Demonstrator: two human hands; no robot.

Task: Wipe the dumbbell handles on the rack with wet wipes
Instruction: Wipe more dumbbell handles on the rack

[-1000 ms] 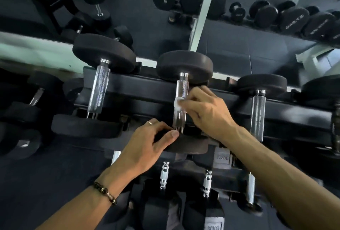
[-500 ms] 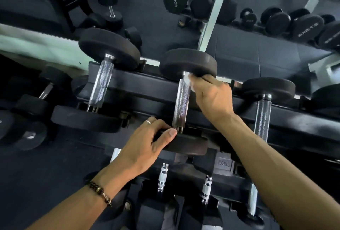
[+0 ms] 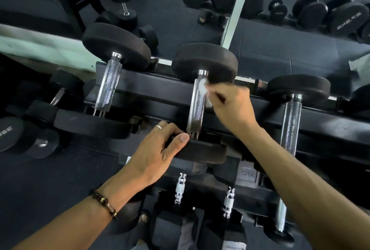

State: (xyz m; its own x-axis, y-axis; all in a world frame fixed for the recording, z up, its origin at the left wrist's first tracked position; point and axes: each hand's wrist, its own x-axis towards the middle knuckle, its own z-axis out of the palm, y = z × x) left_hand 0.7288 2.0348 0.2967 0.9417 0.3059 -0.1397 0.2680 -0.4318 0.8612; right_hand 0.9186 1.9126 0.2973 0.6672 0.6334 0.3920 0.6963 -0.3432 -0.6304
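Note:
A black dumbbell lies on the top rail of the rack [image 3: 152, 97], and its knurled chrome handle [image 3: 196, 113] runs away from me in the middle of the view. My right hand [image 3: 230, 107] pinches a white wet wipe [image 3: 203, 89] against the upper right side of that handle, just below the far weight head [image 3: 204, 61]. My left hand [image 3: 160, 149] grips the near weight head [image 3: 202, 151], thumb on top beside the handle's lower end. Two more dumbbells lie alongside, with their handles to the left [image 3: 108, 87] and to the right [image 3: 291, 125].
A lower shelf holds smaller dumbbells with chrome handles [image 3: 180, 187] and a 10KG label [image 3: 247, 173]. Behind the rack a mirror reflects further dumbbells [image 3: 312, 14] and dark floor. More black dumbbells [image 3: 12, 131] sit at the far left.
My right hand slid the wipe from mid-handle up to the far head, then came back down a little along the handle's right side. My left hand stayed on the near head.

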